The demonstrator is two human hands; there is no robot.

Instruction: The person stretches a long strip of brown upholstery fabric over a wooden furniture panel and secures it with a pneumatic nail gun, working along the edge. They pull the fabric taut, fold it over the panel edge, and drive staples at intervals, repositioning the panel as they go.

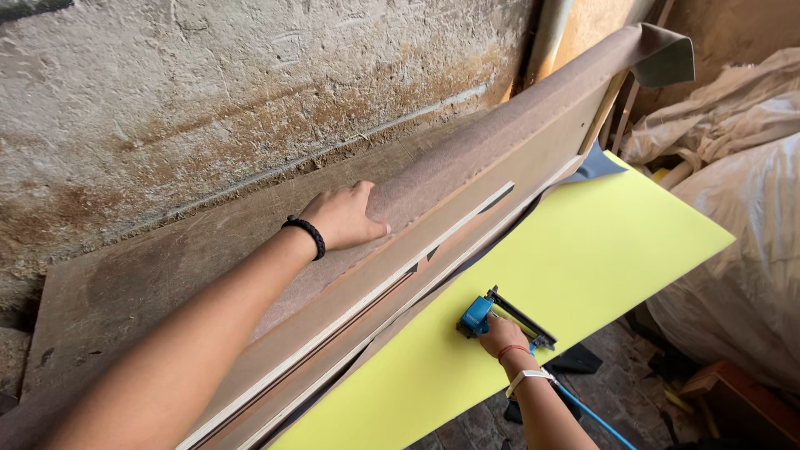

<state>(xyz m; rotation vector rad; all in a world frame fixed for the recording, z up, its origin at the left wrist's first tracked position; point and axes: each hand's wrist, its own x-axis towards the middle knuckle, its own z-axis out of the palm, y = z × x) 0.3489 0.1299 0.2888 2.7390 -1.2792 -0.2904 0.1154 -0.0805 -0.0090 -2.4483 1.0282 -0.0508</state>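
Note:
My left hand [343,217] presses flat on the top edge of a long padded panel [483,150] covered in brown fabric, which stands on its side against the wall. A black bead bracelet circles that wrist. Lower down, my right hand [502,336] grips a blue pneumatic stapler [487,315] that rests on a bright yellow-green foam sheet [583,250]. A blue air hose [593,414] trails back from the stapler past my wrist. The panel's wooden back frame [375,287] faces me between both hands.
A rough stained concrete wall [208,92] rises behind the panel. Crumpled plastic sheeting [733,208] is heaped at the right. A loose flap of fabric [667,54] hangs off the panel's far end. Dark brick floor and a red-brown object [733,400] lie at lower right.

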